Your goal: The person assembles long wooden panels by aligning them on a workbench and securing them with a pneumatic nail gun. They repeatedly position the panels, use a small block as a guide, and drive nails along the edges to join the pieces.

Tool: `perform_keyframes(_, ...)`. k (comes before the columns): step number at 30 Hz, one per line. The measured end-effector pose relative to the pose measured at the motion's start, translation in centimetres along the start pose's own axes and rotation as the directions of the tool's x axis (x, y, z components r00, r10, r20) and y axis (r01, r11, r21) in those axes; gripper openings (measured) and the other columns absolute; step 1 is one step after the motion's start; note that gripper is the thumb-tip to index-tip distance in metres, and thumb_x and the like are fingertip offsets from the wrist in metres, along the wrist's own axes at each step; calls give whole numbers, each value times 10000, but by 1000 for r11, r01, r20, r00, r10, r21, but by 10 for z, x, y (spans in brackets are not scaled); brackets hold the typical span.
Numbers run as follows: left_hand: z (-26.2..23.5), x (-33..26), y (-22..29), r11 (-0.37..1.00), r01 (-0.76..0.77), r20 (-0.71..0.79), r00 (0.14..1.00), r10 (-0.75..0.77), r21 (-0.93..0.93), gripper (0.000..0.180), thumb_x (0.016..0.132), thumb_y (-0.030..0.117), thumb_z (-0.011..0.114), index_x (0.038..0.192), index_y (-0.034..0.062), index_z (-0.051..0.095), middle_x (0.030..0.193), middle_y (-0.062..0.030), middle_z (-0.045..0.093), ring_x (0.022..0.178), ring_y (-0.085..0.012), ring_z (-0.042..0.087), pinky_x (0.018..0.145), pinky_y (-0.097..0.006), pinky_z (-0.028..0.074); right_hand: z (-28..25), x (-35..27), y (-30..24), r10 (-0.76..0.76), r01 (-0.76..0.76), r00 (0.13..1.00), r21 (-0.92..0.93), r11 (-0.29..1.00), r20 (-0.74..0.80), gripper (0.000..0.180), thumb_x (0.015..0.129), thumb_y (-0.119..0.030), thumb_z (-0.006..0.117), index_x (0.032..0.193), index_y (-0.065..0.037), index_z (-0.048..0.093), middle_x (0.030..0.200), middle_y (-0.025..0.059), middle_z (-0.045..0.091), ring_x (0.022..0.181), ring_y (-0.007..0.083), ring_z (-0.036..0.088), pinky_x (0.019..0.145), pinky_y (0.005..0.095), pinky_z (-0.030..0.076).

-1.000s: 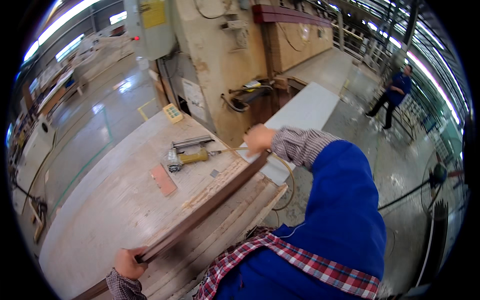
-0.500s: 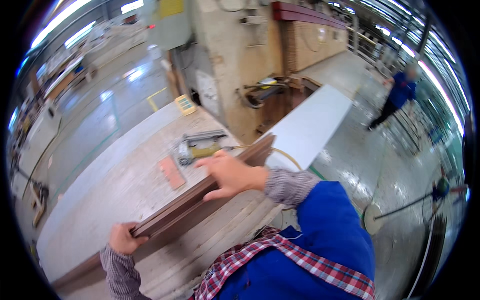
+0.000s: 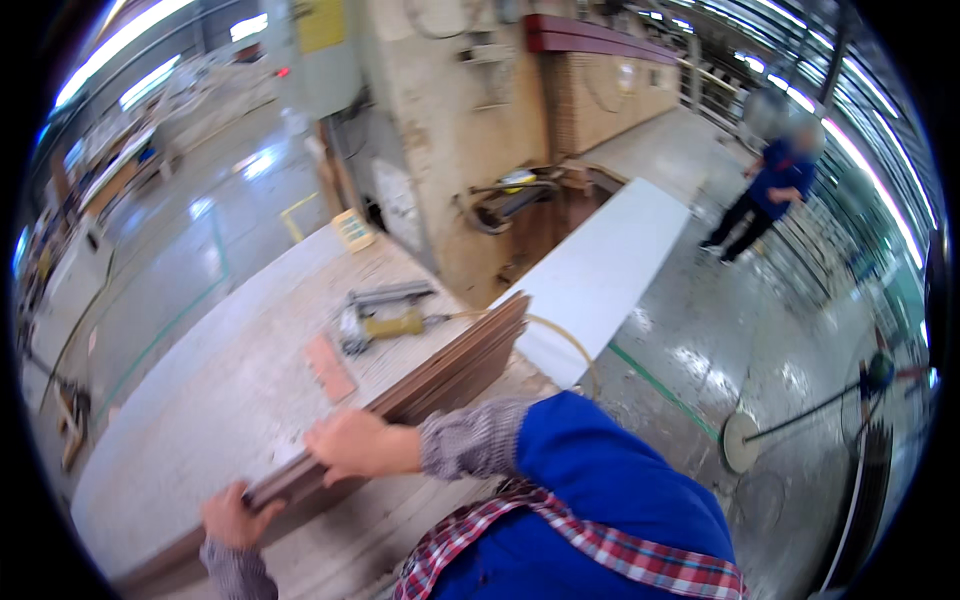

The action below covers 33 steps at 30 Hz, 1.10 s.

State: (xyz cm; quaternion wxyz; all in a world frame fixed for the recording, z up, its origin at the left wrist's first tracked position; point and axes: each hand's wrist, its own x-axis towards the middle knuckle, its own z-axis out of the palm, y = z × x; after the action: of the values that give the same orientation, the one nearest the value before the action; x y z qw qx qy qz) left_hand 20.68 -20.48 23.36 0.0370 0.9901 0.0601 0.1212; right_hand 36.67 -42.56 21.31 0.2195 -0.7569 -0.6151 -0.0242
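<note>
Several long brown wooden moulding strips (image 3: pixel 450 370) stand on edge, side by side, along the near edge of the worktable. Fingers over the top and thumb on the near side, my left hand (image 3: pixel 237 516) is closed on the strips at the lower left. My right hand (image 3: pixel 358 446) wraps over the same strips a little farther along. Beyond them on the tabletop lie a nail gun (image 3: pixel 393 323) with a yellowish-green handle and a flat pinkish-orange piece (image 3: pixel 328 368). An air hose (image 3: pixel 560 335) runs from the nail gun past the strips' far end.
The pale worktable (image 3: pixel 200 430) holds a small yellow box (image 3: pixel 352 230) at its far corner. A white panel (image 3: pixel 600 270) lies past the strips, near a worn pillar (image 3: pixel 460 130). A person (image 3: pixel 770 185) in blue stands at the right. A round-based stand (image 3: pixel 741 443) is on the floor.
My right hand has slid along the strips toward my left hand, which has shifted slightly down. The far end of the strips now shows several layers. The person at the right has moved.
</note>
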Motion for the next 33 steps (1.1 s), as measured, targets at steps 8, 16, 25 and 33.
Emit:
perform_keyframes(8, -1, -70, -135, 836, 333, 84, 910, -406, 436, 754, 532, 759, 610, 809, 58, 585, 764, -153, 618, 751, -343, 601, 670, -457, 465, 7, -4, 18, -92, 90, 995, -42, 995, -40, 521, 654, -452, 671, 814, 14, 498, 691, 101, 555, 675, 253, 592, 586, 324, 459)
perform_keyframes(16, -8, -45, -72, 932, 207, -183, 970, -157, 297, 661, 468, 719, 689, 581, 84, 546, 594, -94, 582, 562, -306, 568, 503, -425, 447, -78, -49, 54, -83, 81, 996, -87, 993, -18, 520, 690, -485, 636, 785, 5, 493, 706, 117, 566, 680, 281, 590, 572, 346, 474)
perform_keyframes(25, 46, 90, 153, 986, -85, -286, 950, 124, 146, 666, 550, 665, 686, 698, 34, 532, 510, -77, 477, 457, -274, 511, 431, -337, 398, -181, -193, 198, 173, -196, 980, -363, 911, -95, 566, 591, -628, 636, 796, -110, 535, 641, 52, 553, 628, 264, 575, 540, 325, 443)
perform_keyframes(33, 67, 176, 292, 1000, -2, -237, 971, 6, 17, 654, 586, 665, 643, 724, 42, 501, 614, -107, 543, 570, -303, 580, 528, -392, 457, -173, -186, 199, 10, -190, 879, -333, 924, -476, 545, 610, -587, 662, 848, -104, 577, 739, 48, 558, 805, 262, 537, 744, 380, 396)
